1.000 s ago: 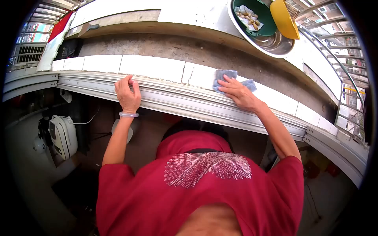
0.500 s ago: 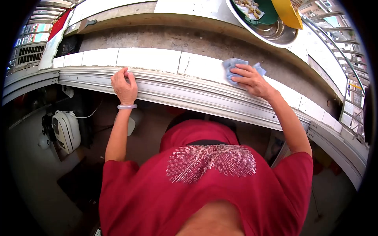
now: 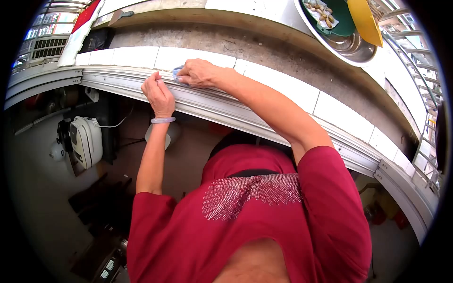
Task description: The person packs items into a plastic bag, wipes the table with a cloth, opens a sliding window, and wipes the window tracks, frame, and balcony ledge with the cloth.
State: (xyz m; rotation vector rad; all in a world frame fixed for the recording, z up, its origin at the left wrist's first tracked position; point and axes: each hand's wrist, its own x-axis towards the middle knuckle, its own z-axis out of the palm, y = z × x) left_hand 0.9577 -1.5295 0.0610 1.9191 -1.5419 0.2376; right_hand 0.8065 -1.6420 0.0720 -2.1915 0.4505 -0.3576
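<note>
My right hand [image 3: 200, 74] is closed on a blue cloth [image 3: 178, 74], mostly covered by the fingers. It presses the cloth at the seam where the white tiles [image 3: 198, 57] meet the silver window track [image 3: 245, 109]. Just left of it, my left hand [image 3: 159, 96] leans on the track's inner edge, its fingers curled in with nothing visible in them. A pale bracelet [image 3: 163, 120] circles the left wrist.
Beyond the tiles runs a bare concrete ledge [image 3: 203, 42]. A scraper [image 3: 120, 17] lies at the back left. At the back right, a metal basin [image 3: 363, 55] holds a green colander [image 3: 343, 29] and a yellow piece [image 3: 365, 23]. A white appliance [image 3: 86, 141] sits below left.
My right hand has swept the cloth left along the sill, from the right-hand tiles to beside my left hand. My left hand stays on the track, and the view has shifted slightly.
</note>
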